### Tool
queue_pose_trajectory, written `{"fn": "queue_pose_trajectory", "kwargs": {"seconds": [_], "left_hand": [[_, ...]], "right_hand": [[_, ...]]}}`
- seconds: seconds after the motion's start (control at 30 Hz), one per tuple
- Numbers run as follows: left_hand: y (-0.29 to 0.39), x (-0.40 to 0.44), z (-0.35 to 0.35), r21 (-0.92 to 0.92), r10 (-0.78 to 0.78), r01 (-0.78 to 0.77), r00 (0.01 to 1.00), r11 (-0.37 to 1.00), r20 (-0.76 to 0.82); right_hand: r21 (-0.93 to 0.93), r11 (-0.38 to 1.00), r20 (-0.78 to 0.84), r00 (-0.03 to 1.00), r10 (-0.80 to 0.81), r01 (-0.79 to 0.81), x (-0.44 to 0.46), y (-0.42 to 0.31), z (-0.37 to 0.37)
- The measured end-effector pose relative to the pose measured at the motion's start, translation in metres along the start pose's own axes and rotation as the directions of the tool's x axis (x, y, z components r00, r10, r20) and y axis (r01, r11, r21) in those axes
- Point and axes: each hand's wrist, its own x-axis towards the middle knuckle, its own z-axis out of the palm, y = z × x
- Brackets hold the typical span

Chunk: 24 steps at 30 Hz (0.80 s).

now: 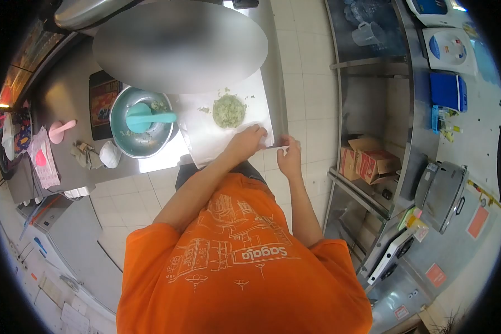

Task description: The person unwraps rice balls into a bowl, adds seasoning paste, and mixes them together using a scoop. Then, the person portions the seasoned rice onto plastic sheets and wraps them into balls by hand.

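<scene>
A round green heap of chopped food (229, 111) lies on a white sheet (192, 131) on the steel counter, with loose crumbs around it. My left hand (245, 143) rests at the sheet's near right corner, just below the heap, its fingers bent together at the edge. To its right, past the counter edge, my right hand (289, 156) pinches something thin and pale that reaches toward my left hand; what it is cannot be made out. Left of the sheet stands a steel bowl (117, 125) holding a turquoise scoop (142, 118) and some green bits.
Pink scoop (58, 131), crumpled cloth (86, 156) and white bundle (110, 155) lie on the counter's left part. A dark patterned box (103, 106) is behind the bowl. At right stands a metal shelf (367, 203) with an open cardboard box (376, 164). A blurred oval covers the top.
</scene>
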Motion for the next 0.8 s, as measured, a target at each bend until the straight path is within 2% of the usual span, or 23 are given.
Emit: {"fn": "queue_pose_trajectory", "kwargs": {"seconds": [0.07,0.17,0.27,0.37,0.4,0.47,0.5,0.57,0.6,0.67,0.7,0.73,0.8], "left_hand": [[-0.005,-0.002,0.004,0.044,0.009,-0.008,1.000,0.999,-0.026],[0.016,-0.013,-0.014,0.158,0.088,-0.063,0.984,0.985,-0.157],[0.038,-0.039,-0.051,0.229,0.196,-0.087,0.839,0.969,-0.507],[-0.020,-0.088,-0.046,0.310,-0.008,0.233,0.811,0.922,-0.585],[-0.037,-0.105,-0.049,0.223,-0.113,0.243,0.874,0.944,-0.473],[-0.061,-0.129,-0.054,0.042,-0.270,0.283,0.944,0.958,-0.190],[-0.053,-0.131,-0.064,0.001,-0.274,0.279,0.941,0.960,-0.198],[-0.032,-0.141,-0.082,-0.080,-0.281,0.270,0.937,0.960,-0.208],[-0.030,-0.139,-0.084,-0.028,-0.187,0.188,0.932,0.982,-0.310],[-0.025,-0.129,-0.084,0.100,0.015,0.039,0.872,0.994,-0.488],[-0.022,-0.122,-0.086,0.092,0.003,0.052,0.857,0.994,-0.515],[-0.019,-0.113,-0.089,0.083,-0.008,0.063,0.841,0.995,-0.540],[-0.031,-0.108,-0.088,0.114,0.061,-0.008,0.884,0.993,-0.464]], "right_hand": [[-0.127,0.975,-0.234,0.950,-0.207,0.182,-0.001,-0.047,-0.002],[-0.121,0.916,0.134,0.921,-0.366,0.382,0.018,-0.074,-0.008],[0.350,0.928,0.376,0.889,-0.263,0.126,0.052,-0.048,0.003],[0.358,0.874,0.315,0.839,-0.444,0.328,0.068,-0.049,0.006],[0.247,0.861,0.326,0.798,-0.506,0.445,0.074,-0.038,0.007],[0.216,0.902,0.398,0.810,-0.430,0.373,0.073,-0.035,0.006],[0.193,0.920,0.430,0.813,-0.392,0.341,0.074,-0.034,0.004],[0.050,0.990,0.579,0.805,-0.133,0.128,0.073,-0.028,-0.005],[-0.034,0.999,0.628,0.778,0.002,0.024,0.071,-0.026,-0.008],[0.179,0.983,0.586,0.806,-0.084,-0.027,0.065,-0.024,-0.006],[0.285,0.957,0.557,0.821,-0.123,-0.050,0.061,-0.024,-0.004],[0.272,0.959,0.564,0.820,-0.095,-0.076,0.058,-0.024,-0.005],[0.244,0.962,0.573,0.819,-0.039,-0.124,0.054,-0.036,-0.010]]}}
